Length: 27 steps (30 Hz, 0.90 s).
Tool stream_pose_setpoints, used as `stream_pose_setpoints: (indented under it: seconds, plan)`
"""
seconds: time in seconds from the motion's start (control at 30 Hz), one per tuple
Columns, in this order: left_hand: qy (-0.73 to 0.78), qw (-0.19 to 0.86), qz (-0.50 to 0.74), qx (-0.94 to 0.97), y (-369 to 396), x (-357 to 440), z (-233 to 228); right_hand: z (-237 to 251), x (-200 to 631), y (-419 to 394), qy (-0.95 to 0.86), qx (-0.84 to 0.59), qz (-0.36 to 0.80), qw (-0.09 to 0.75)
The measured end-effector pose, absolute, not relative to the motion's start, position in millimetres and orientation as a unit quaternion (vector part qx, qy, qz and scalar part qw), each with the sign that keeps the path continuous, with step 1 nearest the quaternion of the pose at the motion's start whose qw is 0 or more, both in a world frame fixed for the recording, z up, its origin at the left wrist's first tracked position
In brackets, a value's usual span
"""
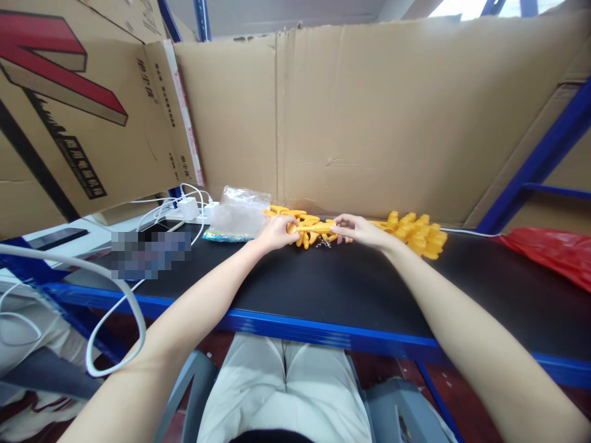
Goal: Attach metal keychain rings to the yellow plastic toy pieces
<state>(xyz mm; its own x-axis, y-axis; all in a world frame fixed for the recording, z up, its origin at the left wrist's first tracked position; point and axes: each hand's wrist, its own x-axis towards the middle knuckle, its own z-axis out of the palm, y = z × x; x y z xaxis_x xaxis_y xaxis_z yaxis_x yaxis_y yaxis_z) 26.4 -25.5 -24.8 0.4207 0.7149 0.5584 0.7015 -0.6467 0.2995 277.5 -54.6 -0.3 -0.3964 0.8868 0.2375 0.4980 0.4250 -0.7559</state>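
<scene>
Both my hands reach to the far side of a black table top point(323, 289). My left hand point(276, 234) and my right hand point(357, 231) hold the two ends of one small yellow plastic piece point(314, 228) between their fingertips. Under it lie several more yellow pieces point(308, 239) and a thin metal chain point(324, 245). A larger heap of yellow pieces point(418, 234) sits just right of my right hand. A clear plastic bag point(237, 212) lies left of my left hand.
Cardboard sheets point(369, 117) wall the back and left. White chargers and cables point(187, 209) lie at the back left, a dark phone point(60, 237) farther left. A red plastic bag point(554, 252) rests at the right. The table has a blue front edge point(300, 323).
</scene>
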Motion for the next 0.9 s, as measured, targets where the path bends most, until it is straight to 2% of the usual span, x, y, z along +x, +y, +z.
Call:
stream_pose_setpoints:
  seconds: [0.13, 0.3, 0.47, 0.6, 0.9]
  plan:
    - [0.424, 0.011, 0.339, 0.840, -27, 27, -23, -4, 275, -52, -0.819, -0.408, 0.209, 0.344]
    - [0.399, -0.004, 0.336, 0.853, -28, 28, -24, -10, 269, -49, -0.876, -0.369, -0.011, 0.310]
    - [0.401, -0.025, 0.334, 0.853, -29, 28, -24, -13, 267, -49, -0.896, -0.337, -0.127, 0.260]
    - [0.400, -0.025, 0.334, 0.853, -31, 28, -23, -10, 265, -53, -0.896, -0.339, -0.140, 0.250]
    - [0.387, -0.048, 0.340, 0.856, -33, 29, -23, -5, 264, -58, -0.881, -0.405, -0.056, 0.240]
